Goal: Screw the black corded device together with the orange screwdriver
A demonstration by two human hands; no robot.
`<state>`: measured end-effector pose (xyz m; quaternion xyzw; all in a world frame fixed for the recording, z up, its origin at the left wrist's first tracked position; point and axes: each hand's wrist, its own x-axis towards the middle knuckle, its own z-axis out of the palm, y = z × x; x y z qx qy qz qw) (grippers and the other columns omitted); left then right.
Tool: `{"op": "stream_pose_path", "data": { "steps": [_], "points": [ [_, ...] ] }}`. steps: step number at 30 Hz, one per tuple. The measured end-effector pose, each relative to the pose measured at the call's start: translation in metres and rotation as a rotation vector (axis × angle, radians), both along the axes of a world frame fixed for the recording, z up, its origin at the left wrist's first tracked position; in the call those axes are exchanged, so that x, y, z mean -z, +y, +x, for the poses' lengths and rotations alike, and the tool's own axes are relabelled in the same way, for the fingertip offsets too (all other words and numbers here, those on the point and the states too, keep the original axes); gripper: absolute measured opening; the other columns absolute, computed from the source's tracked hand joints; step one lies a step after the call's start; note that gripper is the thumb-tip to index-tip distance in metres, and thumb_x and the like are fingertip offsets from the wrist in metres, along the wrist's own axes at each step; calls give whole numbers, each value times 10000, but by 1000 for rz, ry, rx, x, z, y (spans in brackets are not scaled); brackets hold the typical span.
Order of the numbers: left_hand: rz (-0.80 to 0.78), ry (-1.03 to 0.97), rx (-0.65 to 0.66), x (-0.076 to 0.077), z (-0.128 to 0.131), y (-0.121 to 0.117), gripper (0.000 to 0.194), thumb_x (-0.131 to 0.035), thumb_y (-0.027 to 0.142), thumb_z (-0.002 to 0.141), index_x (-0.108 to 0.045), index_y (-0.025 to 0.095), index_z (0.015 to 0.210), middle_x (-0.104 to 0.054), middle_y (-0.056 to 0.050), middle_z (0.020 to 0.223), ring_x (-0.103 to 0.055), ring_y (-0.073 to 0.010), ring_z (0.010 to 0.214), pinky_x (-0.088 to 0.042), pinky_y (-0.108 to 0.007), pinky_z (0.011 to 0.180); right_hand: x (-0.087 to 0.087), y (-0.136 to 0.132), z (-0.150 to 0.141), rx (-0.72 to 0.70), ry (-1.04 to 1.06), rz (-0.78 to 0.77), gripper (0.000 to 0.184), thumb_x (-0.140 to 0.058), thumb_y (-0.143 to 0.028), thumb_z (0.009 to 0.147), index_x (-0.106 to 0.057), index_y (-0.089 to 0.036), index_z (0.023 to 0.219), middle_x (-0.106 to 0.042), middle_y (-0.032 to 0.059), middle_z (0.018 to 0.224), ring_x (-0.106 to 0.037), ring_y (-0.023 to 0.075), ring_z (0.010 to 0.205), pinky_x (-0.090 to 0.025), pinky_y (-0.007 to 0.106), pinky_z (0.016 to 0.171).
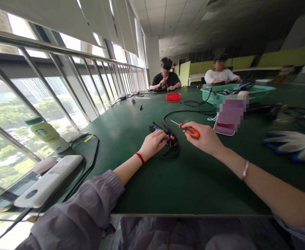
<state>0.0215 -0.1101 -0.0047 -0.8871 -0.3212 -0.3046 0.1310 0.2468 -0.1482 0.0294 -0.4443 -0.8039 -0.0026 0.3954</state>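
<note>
My right hand (206, 139) is closed around the orange-and-black handle of a screwdriver (193, 132). Its thin metal shaft points left, with the tip in the air above the table. My left hand (154, 141) lies over an opened black corded device (172, 141), its bent fingers gripping it; the fingertips are partly hidden. Small red and blue parts, perhaps wires, show inside the device, too small to make out. A black cable (177, 111) runs from behind the device to the right.
A green table (131, 194) carries a purple phone-like item (226, 119), work gloves (295, 144), a teal basket (206, 97) and a red tray (173, 97). At left are a bottle (48, 135), a white power bank (50, 180) and cables. Two people sit at the far side.
</note>
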Motion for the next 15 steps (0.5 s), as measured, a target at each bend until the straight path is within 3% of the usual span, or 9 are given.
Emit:
{"op": "stream_pose_path", "data": {
  "steps": [5,9,12,15],
  "points": [
    [-4,56,-25,2,0,3,182,-440,219,901,-614,176,866,-621,-41,894,-573,-147,852,-464,-249,726,2,0,-2,-19,57,-22,263,-539,-269,802,-548,-218,1060,-693,44,936,-662,204,795,-485,301,692],
    [5,79,-59,0,-4,6,192,-461,269,893,-635,197,928,-617,-49,956,-577,-161,872,-474,-275,738,2,-2,-3,-47,230,34,180,-571,-281,779,-487,-217,925,-663,28,808,-655,183,732,-486,285,666],
    [-2,45,-98,-2,-11,11,270,-494,294,862,-595,187,1089,-595,-72,1099,-557,-191,1002,-463,-327,867,-1,-5,-2,-73,312,144,136,-585,-292,774,-488,-222,839,-624,10,751,-631,160,686,-477,265,628],
    [-69,80,-87,1,-19,22,505,-534,347,836,-449,179,1305,-493,-94,1321,-443,-234,1217,-335,-416,1059,-2,-7,-1,-89,331,202,155,-599,-331,785,-518,-220,858,-630,24,814,-633,162,721,-490,275,659]
  ]
}}
